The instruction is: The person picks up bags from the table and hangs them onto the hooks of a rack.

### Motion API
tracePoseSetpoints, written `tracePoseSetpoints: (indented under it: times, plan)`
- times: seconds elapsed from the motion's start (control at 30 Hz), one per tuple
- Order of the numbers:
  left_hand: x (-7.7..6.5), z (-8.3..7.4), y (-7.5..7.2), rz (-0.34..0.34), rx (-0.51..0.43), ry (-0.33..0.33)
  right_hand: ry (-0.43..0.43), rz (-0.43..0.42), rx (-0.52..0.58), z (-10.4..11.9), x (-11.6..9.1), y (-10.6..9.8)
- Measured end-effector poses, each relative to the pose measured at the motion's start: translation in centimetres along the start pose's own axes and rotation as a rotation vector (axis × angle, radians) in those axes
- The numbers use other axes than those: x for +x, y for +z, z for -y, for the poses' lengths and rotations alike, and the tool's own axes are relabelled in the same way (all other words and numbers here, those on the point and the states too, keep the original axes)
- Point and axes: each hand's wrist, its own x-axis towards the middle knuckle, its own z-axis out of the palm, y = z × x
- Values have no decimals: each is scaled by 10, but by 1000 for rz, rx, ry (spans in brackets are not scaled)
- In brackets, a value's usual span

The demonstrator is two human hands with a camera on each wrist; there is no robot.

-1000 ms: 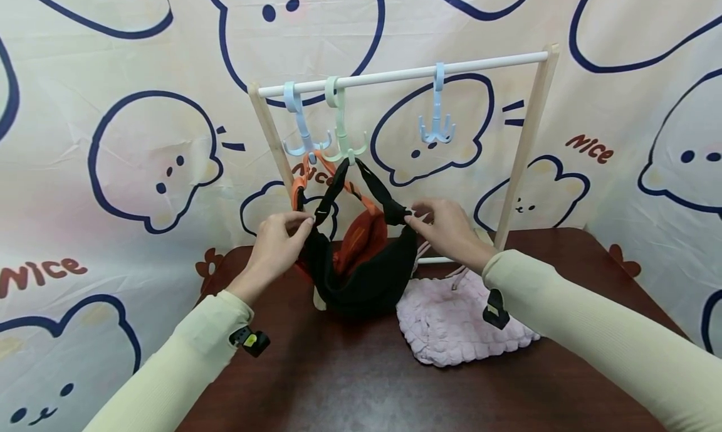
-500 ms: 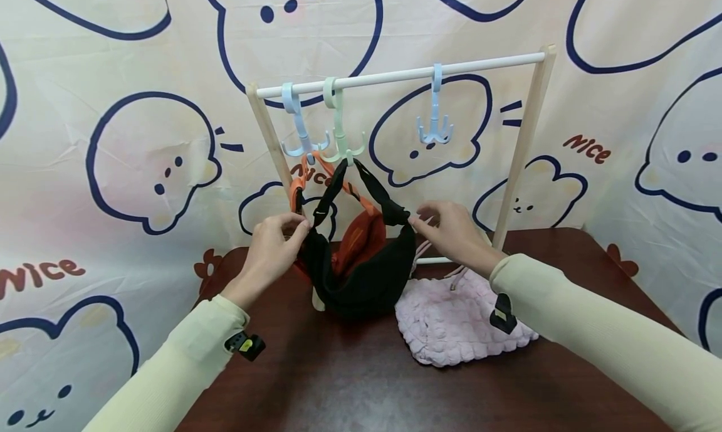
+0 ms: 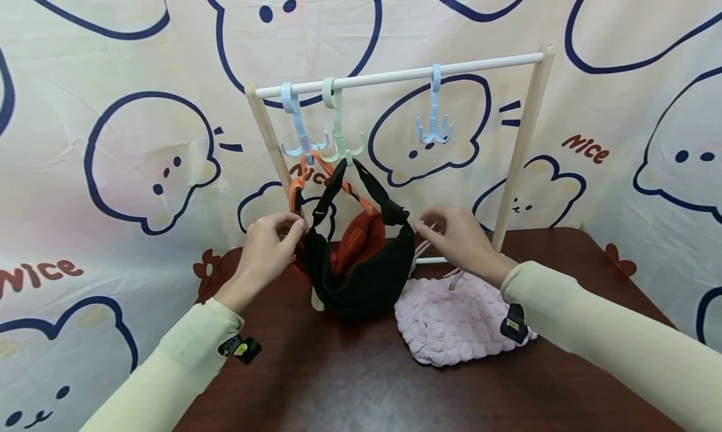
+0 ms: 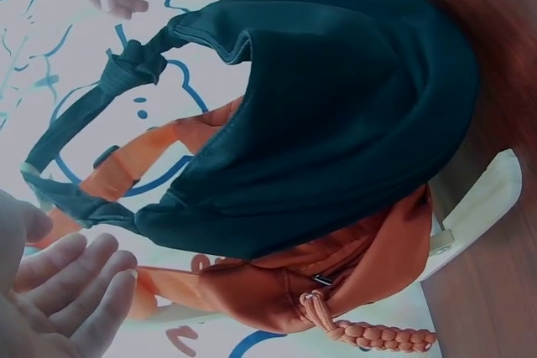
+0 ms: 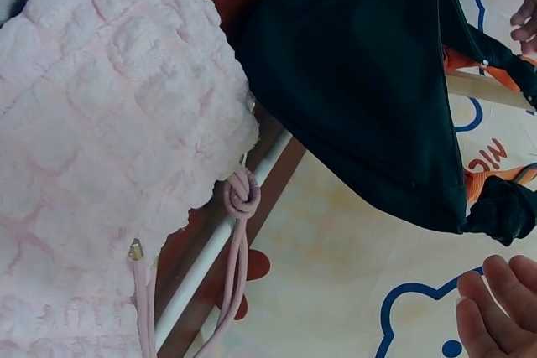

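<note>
A black shoulder bag hangs by its knotted strap from a pale green hook on the rack. Behind it, an orange-red bag hangs from the left blue hook. My left hand is beside the black bag's left strap end; the left wrist view shows its fingers loosely extended, holding nothing. My right hand is just right of the strap's knot, apart from it, with relaxed fingers in the right wrist view.
A pink puffy bag with cord straps lies on the dark brown table, right of the black bag. Another blue hook hangs farther right on the white bar. A patterned cloth covers the wall behind.
Both hands have let go of the black bag's strap ends and moved slightly outward, the left to the left and the right to the right. The bag stays hanging.
</note>
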Motion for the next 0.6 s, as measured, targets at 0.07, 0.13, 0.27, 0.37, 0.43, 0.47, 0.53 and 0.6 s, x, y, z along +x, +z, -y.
tracePoseSetpoints:
  times: [0.07, 0.13, 0.27, 0.37, 0.43, 0.47, 0.53, 0.6]
  plan:
    - [0, -1, -1, -1, -2, 3, -14, -7, -2, 0, -2, 0]
    - [-1, -3, -1, 1, -7, 10, -26, -14, -9, 1, -4, 1]
    - [-3, -7, -2, 2, -6, 29, -40, -18, -24, 1, -7, 3]
    - [-5, -9, -1, -2, 4, 46, -45, -16, -24, 1, -9, 5]
    - [-6, -10, -1, -7, 5, 55, -48, -14, -21, 1, -11, 6]
    - [-7, -11, 0, -11, 6, 61, -47, -13, -22, 0, -12, 6]
    - [-8, -12, 0, -13, 5, 73, -43, -5, -13, 0, -14, 7]
    - [-10, -14, 1, -13, 2, 84, -40, 3, -6, 0, -17, 8]
